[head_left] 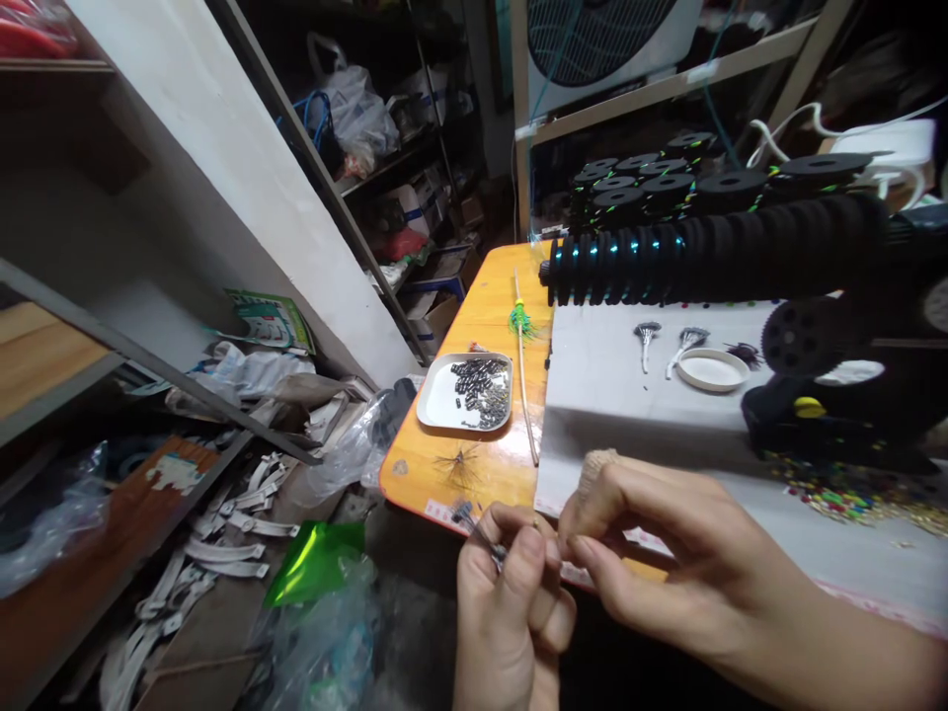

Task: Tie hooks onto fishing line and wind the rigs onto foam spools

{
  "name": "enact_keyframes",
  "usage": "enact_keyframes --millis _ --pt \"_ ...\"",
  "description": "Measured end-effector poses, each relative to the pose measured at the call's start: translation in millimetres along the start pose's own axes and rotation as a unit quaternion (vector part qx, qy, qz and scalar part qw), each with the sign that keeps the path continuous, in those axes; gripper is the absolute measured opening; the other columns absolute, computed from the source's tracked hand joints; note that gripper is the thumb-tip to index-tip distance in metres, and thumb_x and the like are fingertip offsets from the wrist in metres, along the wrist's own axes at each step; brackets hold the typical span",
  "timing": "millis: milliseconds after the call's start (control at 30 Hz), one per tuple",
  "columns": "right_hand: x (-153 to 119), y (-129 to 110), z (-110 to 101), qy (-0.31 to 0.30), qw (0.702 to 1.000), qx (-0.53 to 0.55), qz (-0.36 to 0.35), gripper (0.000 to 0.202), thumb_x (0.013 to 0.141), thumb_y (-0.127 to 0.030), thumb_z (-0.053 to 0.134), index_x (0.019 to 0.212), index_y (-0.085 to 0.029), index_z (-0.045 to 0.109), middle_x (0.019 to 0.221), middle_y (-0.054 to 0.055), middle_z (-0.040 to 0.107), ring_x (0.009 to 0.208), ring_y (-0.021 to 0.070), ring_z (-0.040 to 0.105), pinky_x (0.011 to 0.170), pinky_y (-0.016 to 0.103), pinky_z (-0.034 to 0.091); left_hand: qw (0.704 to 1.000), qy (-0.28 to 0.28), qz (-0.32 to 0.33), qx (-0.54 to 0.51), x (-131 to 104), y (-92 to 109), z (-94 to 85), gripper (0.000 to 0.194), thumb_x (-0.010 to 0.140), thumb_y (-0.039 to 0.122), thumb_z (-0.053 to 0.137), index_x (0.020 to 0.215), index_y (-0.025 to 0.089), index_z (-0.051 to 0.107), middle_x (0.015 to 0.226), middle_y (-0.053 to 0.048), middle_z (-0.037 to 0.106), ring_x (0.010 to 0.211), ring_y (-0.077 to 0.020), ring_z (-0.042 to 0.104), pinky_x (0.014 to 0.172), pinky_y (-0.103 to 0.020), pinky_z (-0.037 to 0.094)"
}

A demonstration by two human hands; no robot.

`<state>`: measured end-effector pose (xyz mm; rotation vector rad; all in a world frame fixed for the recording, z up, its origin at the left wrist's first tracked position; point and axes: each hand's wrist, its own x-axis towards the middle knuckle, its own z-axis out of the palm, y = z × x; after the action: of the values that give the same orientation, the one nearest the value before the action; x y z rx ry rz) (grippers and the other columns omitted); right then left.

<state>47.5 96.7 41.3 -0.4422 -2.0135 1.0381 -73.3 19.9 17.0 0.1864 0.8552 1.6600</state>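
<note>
My left hand is closed around a small bundle of thin grey wires, whose dark tips fan out to the left. A tiny gold-coloured bit shows at its thumb and fingertip. My right hand is close beside it, thumb and fingers pinched together; anything between them is too small to make out. A beige wrap covers one right finger. Beyond the hands, a white tray holds small black and metallic pieces. A spidery cluster of dark wires lies on the orange table.
A thin rod with green threads lies beside the tray. Grey sheet bears wire bundles, a white dish and scattered sequins. A long stack of black spools overhangs it. Shelves and a wall stand left.
</note>
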Motion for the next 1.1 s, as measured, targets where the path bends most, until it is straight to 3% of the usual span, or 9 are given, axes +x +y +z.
enact_keyframes --millis 267,367,600,700,767,867,967,1033,1100 --pt "1 0 -1 0.007 1.0 -0.011 -0.004 0.015 0.086 -0.008 0.057 0.074 -0.017 0.056 0.068 -0.001 0.061 0.062 0.0067 0.057 0.056 0.015 0.048 1.0 -0.012 0.003 0.005 -1 -2 0.9 0.03 0.072 0.03 0.083 0.071 0.015 0.058 0.062 0.004 0.057 0.039 0.0027 0.018 0.036 -0.011 0.017" --pt "2 -1 -3 0.0 1.0 -0.015 -0.002 0.014 0.087 -0.011 0.059 0.074 -0.017 0.06 0.068 -0.001 0.062 0.061 0.0067 0.058 0.056 0.015 0.047 1.0 0.0 0.019 0.023 -1 -4 0.9 0.032 0.068 0.033 0.086 0.073 0.016 0.059 0.054 0.007 0.051 0.037 0.0023 0.019 0.036 -0.011 0.017" --pt "9 0 -8 -0.044 0.996 0.04 0.064 0.009 0.088 -0.02 0.065 0.087 -0.02 0.074 0.074 0.0 0.072 0.063 0.0078 0.063 0.056 0.016 0.047 0.961 0.043 0.203 0.183 2 -11 -4.7 0.029 0.067 0.036 0.086 0.066 0.017 0.063 0.066 0.005 0.056 0.04 0.0019 0.038 0.038 -0.01 0.025" --pt "9 -2 -7 -0.059 0.995 0.028 0.078 0.009 0.089 -0.02 0.064 0.087 -0.02 0.072 0.077 -0.001 0.071 0.067 0.0077 0.063 0.061 0.016 0.048 0.96 0.034 0.219 0.173 4 -14 -8.3 0.027 0.068 0.042 0.084 0.079 0.023 0.068 0.071 0.005 0.055 0.042 0.0008 0.039 0.039 -0.011 0.027" --pt "9 -4 -7 -0.074 0.994 0.015 0.075 0.01 0.09 -0.019 0.061 0.086 -0.02 0.07 0.078 -0.001 0.069 0.07 0.0075 0.063 0.065 0.016 0.048 0.963 0.018 0.229 0.139 4 -14 -9.6 0.028 0.066 0.043 0.084 0.077 0.023 0.068 0.08 0.003 0.056 0.045 0.0006 0.041 0.041 -0.012 0.029" --pt "7 -5 -7 -0.093 0.995 -0.026 0.024 0.013 0.092 -0.013 0.055 0.089 -0.018 0.066 0.081 0.001 0.067 0.073 0.0088 0.062 0.067 0.018 0.049 0.971 -0.045 0.221 0.078 2 -12 -12.3 0.027 0.071 0.041 0.082 0.067 0.021 0.064 0.082 0.004 0.06 0.043 0.0014 0.035 0.041 -0.012 0.028" --pt "6 -4 -9 -0.097 0.98 -0.133 -0.108 0.019 0.091 -0.008 0.048 0.09 -0.016 0.065 0.087 0.006 0.068 0.079 0.0136 0.062 0.07 0.024 0.051 0.976 -0.125 0.172 0.053 1 -9 -20.9 0.016 0.084 0.039 0.07 0.078 0.027 0.063 0.053 0.009 0.05 0.038 -0.0015 0.02 0.039 -0.013 0.022" --pt "6 -3 -11 -0.092 0.942 -0.223 -0.233 0.024 0.096 -0.01 0.043 0.092 -0.014 0.067 0.094 0.007 0.071 0.091 0.0176 0.063 0.086 0.031 0.052 0.976 -0.137 0.139 0.1 2 -5 -30.2 0.018 0.087 0.039 0.068 0.079 0.025 0.06 0.043 0.01 0.038 0.038 -0.003 0.023 0.042 -0.014 0.024" --pt "8 1 -15 -0.076 0.895 -0.296 -0.326 0.029 0.1 -0.013 0.041 0.099 -0.015 0.069 0.1 0.005 0.074 0.108 0.0192 0.062 0.106 0.036 0.044 0.971 -0.118 0.084 0.188 3 1 -39.4 0.027 0.086 0.044 0.068 0.077 0.021 0.057 0.042 0.01 0.038 0.039 -0.0037 0.029 0.043 -0.015 0.024"
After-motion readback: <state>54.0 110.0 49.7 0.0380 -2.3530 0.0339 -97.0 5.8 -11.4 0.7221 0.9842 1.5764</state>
